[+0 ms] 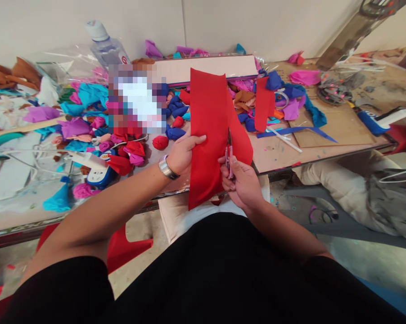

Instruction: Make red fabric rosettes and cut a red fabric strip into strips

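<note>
A wide strip of red fabric hangs upright before me at the table's front edge. My left hand pinches its left side, thumb on the front and the other fingers hidden behind. In my right hand is a pair of scissors, gripped by the handles, blades pointing away from me along the strip's right side. Beyond the blades a second width of red fabric curves off to the right; the cut line between the two is partly hidden by the hand.
Several bunched fabric pieces in blue, red, pink and purple cover the table. A plastic bottle stands at the back left. Glue guns, one blue and white, lie at both sides. A person's leg is at the right.
</note>
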The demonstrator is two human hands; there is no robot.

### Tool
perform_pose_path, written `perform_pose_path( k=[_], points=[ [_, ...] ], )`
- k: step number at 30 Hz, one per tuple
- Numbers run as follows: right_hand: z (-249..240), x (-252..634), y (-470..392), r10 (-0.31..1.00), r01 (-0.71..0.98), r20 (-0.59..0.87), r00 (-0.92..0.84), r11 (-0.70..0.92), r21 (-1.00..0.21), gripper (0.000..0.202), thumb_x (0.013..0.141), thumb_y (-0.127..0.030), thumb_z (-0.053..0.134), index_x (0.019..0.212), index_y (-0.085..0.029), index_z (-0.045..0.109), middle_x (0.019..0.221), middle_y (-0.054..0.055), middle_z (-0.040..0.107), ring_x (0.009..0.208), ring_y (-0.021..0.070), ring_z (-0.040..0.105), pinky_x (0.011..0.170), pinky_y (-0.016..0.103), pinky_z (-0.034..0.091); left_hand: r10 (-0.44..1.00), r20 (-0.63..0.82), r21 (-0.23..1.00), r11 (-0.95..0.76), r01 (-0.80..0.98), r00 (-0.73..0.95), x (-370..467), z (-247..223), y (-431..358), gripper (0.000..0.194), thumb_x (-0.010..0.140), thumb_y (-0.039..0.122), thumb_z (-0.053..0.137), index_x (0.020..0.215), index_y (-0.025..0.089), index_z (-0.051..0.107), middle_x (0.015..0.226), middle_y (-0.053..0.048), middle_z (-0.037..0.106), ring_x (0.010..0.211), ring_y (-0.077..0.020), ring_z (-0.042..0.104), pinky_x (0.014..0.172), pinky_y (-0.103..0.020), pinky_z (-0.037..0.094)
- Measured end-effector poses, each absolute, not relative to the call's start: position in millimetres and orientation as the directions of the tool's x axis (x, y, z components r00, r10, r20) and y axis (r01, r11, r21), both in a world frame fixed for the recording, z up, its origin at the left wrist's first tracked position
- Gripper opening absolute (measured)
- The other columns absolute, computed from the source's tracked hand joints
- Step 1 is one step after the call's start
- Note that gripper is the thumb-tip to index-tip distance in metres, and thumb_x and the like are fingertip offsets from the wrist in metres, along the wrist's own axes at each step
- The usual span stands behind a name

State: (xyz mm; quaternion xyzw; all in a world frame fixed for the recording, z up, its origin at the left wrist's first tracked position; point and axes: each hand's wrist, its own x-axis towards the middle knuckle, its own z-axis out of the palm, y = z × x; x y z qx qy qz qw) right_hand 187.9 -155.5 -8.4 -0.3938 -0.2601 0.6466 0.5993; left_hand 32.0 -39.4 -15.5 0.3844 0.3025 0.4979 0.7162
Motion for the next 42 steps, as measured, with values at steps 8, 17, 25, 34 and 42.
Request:
perform_pose_path(
  k=[8, 17, 25, 34, 42],
  points=[
    [-9.1, 187.7, -156.9, 0.978, -0.559, -0.209, 0.029, -0.157, -0.814, 0.045, 0.086, -0.060, 0.089, 0.096, -0.018, 0.076, 0.068, -0.007, 0.052, 0.045, 0.0023, 0.031, 0.043, 0.022, 0.019, 0.932, -0.061, 0.842, 0.240, -0.484, 0.356, 32.8, -10.9, -42.3, 0.055, 0.069, 0.027, 0.089, 0.121, 0.024, 0.073, 0.118, -0.005, 0.083, 0.132, -0.0336, 0.072, 0.116, -0.049, 0.057],
    [-10.6, 188.1, -162.3, 0.977, -0.584, -0.213, 0.001, -0.172, -0.793, 0.046, 0.085, -0.060, 0.090, 0.098, -0.018, 0.078, 0.069, -0.007, 0.055, 0.044, 0.0016, 0.030, 0.043, 0.023, 0.016, 0.936, -0.098, 0.820, 0.268, -0.505, 0.339, 34.9, -4.4, -43.2, 0.057, 0.071, 0.024, 0.083, 0.127, 0.023, 0.073, 0.116, -0.005, 0.084, 0.125, -0.0357, 0.076, 0.111, -0.052, 0.062],
    [-12.7, 187.7, -162.7, 0.977, -0.583, -0.211, 0.001, -0.171, -0.795, 0.046, 0.084, -0.060, 0.090, 0.096, -0.018, 0.076, 0.066, -0.007, 0.054, 0.042, 0.0014, 0.030, 0.042, 0.022, 0.015, 0.935, -0.114, 0.820, 0.280, -0.499, 0.337, 35.1, -3.1, -44.3, 0.051, 0.072, 0.023, 0.082, 0.122, 0.023, 0.072, 0.112, -0.006, 0.084, 0.131, -0.0369, 0.074, 0.113, -0.054, 0.061],
    [-11.0, 188.8, -160.6, 0.976, -0.599, -0.218, 0.005, -0.172, -0.782, 0.049, 0.080, -0.060, 0.094, 0.097, -0.017, 0.078, 0.068, -0.007, 0.055, 0.042, 0.0004, 0.031, 0.042, 0.021, 0.015, 0.934, -0.107, 0.814, 0.280, -0.510, 0.342, 34.8, -4.0, -44.5, 0.052, 0.067, 0.024, 0.088, 0.117, 0.022, 0.073, 0.107, -0.005, 0.084, 0.125, -0.0365, 0.076, 0.114, -0.053, 0.060],
    [-10.8, 190.8, -163.5, 0.973, -0.581, -0.230, -0.013, -0.194, -0.790, 0.048, 0.086, -0.061, 0.089, 0.101, -0.017, 0.077, 0.069, -0.007, 0.054, 0.043, 0.0011, 0.029, 0.042, 0.023, 0.014, 0.934, -0.111, 0.812, 0.283, -0.510, 0.340, 34.5, -1.7, -45.0, 0.048, 0.067, 0.025, 0.087, 0.114, 0.021, 0.074, 0.100, -0.005, 0.083, 0.123, -0.0374, 0.076, 0.111, -0.055, 0.061]
  ],
)
